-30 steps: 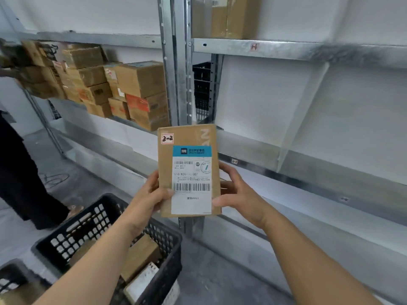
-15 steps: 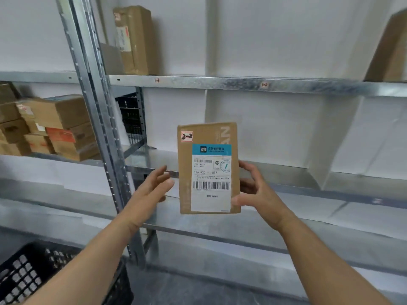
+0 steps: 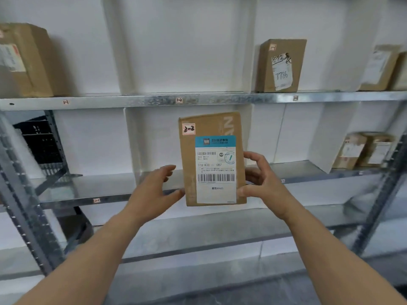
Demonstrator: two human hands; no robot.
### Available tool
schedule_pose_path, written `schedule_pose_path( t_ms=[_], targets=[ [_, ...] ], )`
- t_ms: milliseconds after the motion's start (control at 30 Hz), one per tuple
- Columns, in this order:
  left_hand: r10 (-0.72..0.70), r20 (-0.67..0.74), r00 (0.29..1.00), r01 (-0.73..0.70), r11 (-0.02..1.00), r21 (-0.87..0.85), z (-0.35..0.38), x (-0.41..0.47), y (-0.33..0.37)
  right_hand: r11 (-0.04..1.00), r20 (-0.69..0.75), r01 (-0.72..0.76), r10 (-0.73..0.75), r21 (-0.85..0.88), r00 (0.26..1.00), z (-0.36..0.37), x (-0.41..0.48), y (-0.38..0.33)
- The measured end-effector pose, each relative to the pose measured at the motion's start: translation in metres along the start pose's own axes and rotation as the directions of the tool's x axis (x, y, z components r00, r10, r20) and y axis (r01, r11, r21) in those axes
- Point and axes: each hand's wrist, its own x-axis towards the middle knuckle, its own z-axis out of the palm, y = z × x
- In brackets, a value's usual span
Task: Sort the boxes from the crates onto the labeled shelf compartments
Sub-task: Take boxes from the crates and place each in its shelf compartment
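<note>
A brown cardboard box (image 3: 211,159) stands upright in front of the middle shelf (image 3: 88,190). It carries a white shipping label with a blue header and a small sticker reading 2-2 (image 3: 188,129). My right hand (image 3: 262,179) grips its right edge, thumb in front and fingers behind. My left hand (image 3: 154,190) is just left of the box with fingers apart, its thumb tip at the lower left edge. Small tags mark the shelf edges: 1-1 (image 3: 66,102), 1-2 (image 3: 179,100) and 2-1 (image 3: 96,200). White dividers split the shelves into compartments.
Cardboard boxes stand on the top shelf at the left (image 3: 24,60), right of centre (image 3: 280,66) and far right (image 3: 381,67). Two more boxes (image 3: 363,150) sit on the middle shelf at right. A black crate (image 3: 39,142) shows behind the left metal upright (image 3: 22,194).
The view has swung right and up along the shelf, and the floor crate has left the frame. The box stays in my right hand, now facing the middle shelf; my left hand stays off its side.
</note>
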Motion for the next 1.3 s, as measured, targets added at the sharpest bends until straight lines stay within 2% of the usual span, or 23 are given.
schedule_pose_path(
  t_ms=[267, 467, 833, 1000, 1300],
  targets=[
    [0.067, 0.025, 0.997, -0.069, 0.995, 0.079, -0.003, 0.021, 0.022, 0.999, -0.053, 0.047, -0.047, -0.005, 0.998, -0.019, -0.001, -0.012],
    [0.124, 0.002, 0.992, -0.121, 0.969, 0.217, -0.012, 0.033, 0.001, 0.999, -0.036, 0.044, -0.044, -0.004, 0.998, -0.005, 0.023, -0.006],
    [0.025, 0.025, 0.999, -0.032, 0.942, 0.333, -0.026, 0.098, -0.095, 1.000, -0.005, -0.016, 0.016, 0.000, 1.000, 0.063, 0.124, 0.025],
    [-0.013, 0.074, 0.997, -0.015, 0.934, 0.357, -0.015, 0.135, -0.140, 0.995, -0.005, -0.073, 0.073, -0.061, 0.997, 0.088, 0.175, 0.050],
    [-0.055, 0.166, 0.985, -0.012, 0.926, 0.377, 0.026, 0.184, -0.186, 0.989, -0.020, -0.119, 0.118, -0.087, 0.993, 0.089, 0.231, 0.104]
  ],
)
